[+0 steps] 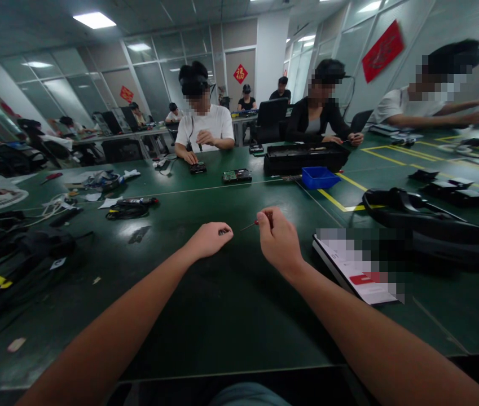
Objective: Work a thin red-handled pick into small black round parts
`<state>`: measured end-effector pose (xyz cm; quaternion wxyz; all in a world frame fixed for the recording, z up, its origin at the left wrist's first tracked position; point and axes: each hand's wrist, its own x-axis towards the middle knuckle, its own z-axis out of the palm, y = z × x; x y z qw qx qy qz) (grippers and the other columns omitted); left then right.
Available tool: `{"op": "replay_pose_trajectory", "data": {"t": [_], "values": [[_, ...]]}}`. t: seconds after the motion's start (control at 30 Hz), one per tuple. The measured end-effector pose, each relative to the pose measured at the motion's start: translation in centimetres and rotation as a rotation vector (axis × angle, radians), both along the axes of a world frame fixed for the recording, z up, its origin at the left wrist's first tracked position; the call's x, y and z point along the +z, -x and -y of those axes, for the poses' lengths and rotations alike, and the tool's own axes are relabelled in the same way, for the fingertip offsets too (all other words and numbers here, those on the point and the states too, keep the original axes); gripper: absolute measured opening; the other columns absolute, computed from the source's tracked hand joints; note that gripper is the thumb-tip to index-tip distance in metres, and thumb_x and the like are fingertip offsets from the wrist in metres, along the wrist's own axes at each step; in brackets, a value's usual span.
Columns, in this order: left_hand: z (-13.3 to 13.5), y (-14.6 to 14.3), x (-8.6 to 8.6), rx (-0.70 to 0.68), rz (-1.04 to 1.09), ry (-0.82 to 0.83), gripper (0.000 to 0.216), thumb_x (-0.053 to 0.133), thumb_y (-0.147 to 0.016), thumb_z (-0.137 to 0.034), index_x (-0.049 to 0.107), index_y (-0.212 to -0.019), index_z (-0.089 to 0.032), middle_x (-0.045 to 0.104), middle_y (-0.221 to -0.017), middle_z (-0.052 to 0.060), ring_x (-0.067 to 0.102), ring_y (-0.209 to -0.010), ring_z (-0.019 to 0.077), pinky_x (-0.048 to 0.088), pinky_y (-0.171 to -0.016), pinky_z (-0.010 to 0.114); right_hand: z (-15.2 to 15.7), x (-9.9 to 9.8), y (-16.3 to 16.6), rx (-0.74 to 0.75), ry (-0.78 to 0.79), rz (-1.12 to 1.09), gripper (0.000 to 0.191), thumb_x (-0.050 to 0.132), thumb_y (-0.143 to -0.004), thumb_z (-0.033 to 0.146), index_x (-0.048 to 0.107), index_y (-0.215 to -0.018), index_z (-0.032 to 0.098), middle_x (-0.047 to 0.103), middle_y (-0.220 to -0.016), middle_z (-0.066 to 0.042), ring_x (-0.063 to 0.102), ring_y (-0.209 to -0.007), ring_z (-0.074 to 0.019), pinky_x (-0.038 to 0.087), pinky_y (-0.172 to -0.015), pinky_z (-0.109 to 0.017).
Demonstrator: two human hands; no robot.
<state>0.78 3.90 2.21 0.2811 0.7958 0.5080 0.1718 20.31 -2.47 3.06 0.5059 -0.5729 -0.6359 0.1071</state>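
Note:
Over the middle of the green table [222,316], my right hand [280,241] is closed around a screwdriver [256,223]. Its thin shaft points left, toward my other hand, and a reddish part shows at my fingertips. My left hand [210,239] rests low over the table with its fingers curled in. A small dark item [223,231] shows between thumb and fingers there, too small to name. The screwdriver's tip is a little apart from the left hand. Beyond both hands lies a green circuit board on a metal drive [237,176].
A blue bin [319,177] stands before a long black tray [307,158]. At right lie a boxed booklet [357,270] and black straps [425,225]. Coiled black cable [131,208] and other gear [23,254] lie left. Across the table, a person in white [205,127] handles another drive.

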Motion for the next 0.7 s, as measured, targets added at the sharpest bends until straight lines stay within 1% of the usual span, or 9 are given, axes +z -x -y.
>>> {"op": "replay_pose_trajectory", "data": {"t": [0.1,0.17,0.23,0.3,0.37,0.43,0.53,0.67,0.7], "values": [[-0.3,3.0,0.6,0.187,0.401,0.229,0.023,0.06,-0.086,-0.039,0.065,-0.089,-0.017,0.062,-0.08,0.003,0.051,-0.056,0.0105,0.034,-0.048,0.022,0.2,0.2,0.0,0.021,0.018,-0.003,0.022,0.041,-0.101,0.036,0.057,-0.094,0.022,0.067,-0.079,-0.004,0.062,-0.071,-0.0209,0.04,-0.067,-0.033],[-0.2,5.5,1.1,0.29,0.639,0.322,0.026,0.066,-0.082,-0.041,0.059,-0.084,-0.016,0.055,-0.077,0.001,0.047,-0.052,0.0082,0.026,-0.043,0.019,0.3,0.2,-0.1,0.035,0.025,-0.002,0.023,0.041,-0.101,0.036,0.057,-0.094,0.022,0.068,-0.08,-0.005,0.062,-0.071,-0.0209,0.041,-0.066,-0.033],[0.1,8.3,1.7,0.4,0.801,0.342,0.026,0.07,-0.08,-0.036,0.056,-0.082,-0.015,0.053,-0.076,0.0,0.047,-0.053,0.0078,0.027,-0.042,0.018,0.3,0.1,-0.1,0.041,0.026,-0.004,0.023,0.041,-0.102,0.037,0.057,-0.094,0.022,0.068,-0.08,-0.005,0.062,-0.071,-0.021,0.041,-0.066,-0.033],[0.6,11.1,2.4,0.546,0.92,0.32,0.015,0.065,-0.082,-0.027,0.057,-0.086,-0.015,0.054,-0.077,0.0,0.047,-0.053,0.008,0.029,-0.042,0.018,0.2,-0.1,0.0,0.046,0.033,-0.003,0.023,0.041,-0.102,0.037,0.057,-0.094,0.022,0.068,-0.08,-0.005,0.062,-0.071,-0.021,0.041,-0.065,-0.033],[1.5,14.0,3.1,0.683,0.988,0.283,0.007,0.056,-0.088,-0.02,0.06,-0.091,-0.014,0.053,-0.073,-0.001,0.047,-0.053,0.0083,0.032,-0.043,0.019,0.2,-0.2,0.0,0.044,0.035,0.001,0.024,0.041,-0.102,0.038,0.057,-0.094,0.022,0.069,-0.08,-0.005,0.063,-0.071,-0.0211,0.041,-0.066,-0.033],[2.7,16.8,3.8,0.764,1.015,0.237,0.012,0.051,-0.091,-0.017,0.062,-0.095,-0.015,0.055,-0.071,-0.002,0.048,-0.055,0.0082,0.035,-0.046,0.018,0.1,-0.3,0.1,0.033,0.034,0.01,0.023,0.042,-0.101,0.037,0.058,-0.093,0.022,0.069,-0.081,-0.005,0.063,-0.072,-0.0214,0.041,-0.067,-0.034],[4.9,20.9,4.6,0.918,0.965,0.127,0.02,0.045,-0.093,-0.013,0.065,-0.095,-0.017,0.057,-0.067,-0.005,0.05,-0.057,0.008,0.04,-0.051,0.017,0.0,-0.4,0.1,0.022,0.038,0.019,0.023,0.042,-0.101,0.037,0.058,-0.094,0.021,0.069,-0.082,-0.006,0.063,-0.074,-0.0218,0.04,-0.067,-0.034],[8.1,26.2,4.7,1.071,0.877,-0.03,0.023,0.044,-0.091,-0.01,0.065,-0.085,-0.019,0.063,-0.065,-0.009,0.055,-0.063,0.0074,0.048,-0.058,0.015,0.0,-0.5,0.1,0.032,0.035,0.021,0.025,0.042,-0.101,0.038,0.059,-0.094,0.021,0.069,-0.08,-0.005,0.063,-0.072,-0.0213,0.04,-0.065,-0.033],[8.9,27.5,4.6,1.07,0.859,-0.08,0.023,0.045,-0.087,-0.008,0.064,-0.083,-0.019,0.063,-0.064,-0.01,0.055,-0.064,0.0068,0.049,-0.059,0.014,-0.1,-0.6,0.1,0.031,0.032,0.02,0.025,0.042,-0.101,0.039,0.059,-0.094,0.021,0.069,-0.08,-0.005,0.062,-0.072,-0.0211,0.04,-0.064,-0.032]]}}
